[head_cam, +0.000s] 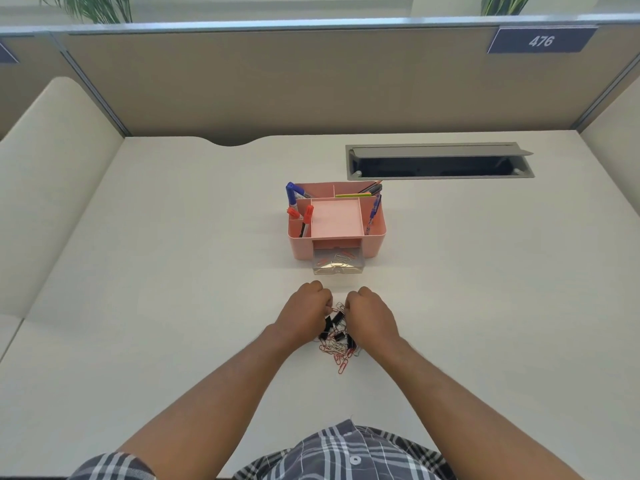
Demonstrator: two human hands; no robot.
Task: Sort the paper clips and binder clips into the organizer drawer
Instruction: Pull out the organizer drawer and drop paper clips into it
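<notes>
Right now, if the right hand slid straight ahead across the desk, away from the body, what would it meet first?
Probably the clear drawer, pulled open from the pink organizer. The right hand sits slightly right of it, so it may only clip the drawer's right corner; depth is hard to judge.

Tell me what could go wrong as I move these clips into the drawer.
The paper clips look interlinked with the binder clips, so a grab may drag extras and mix types. The clear drawer is small and pulled well out, so clips may spill or a bump may tip it.
</notes>
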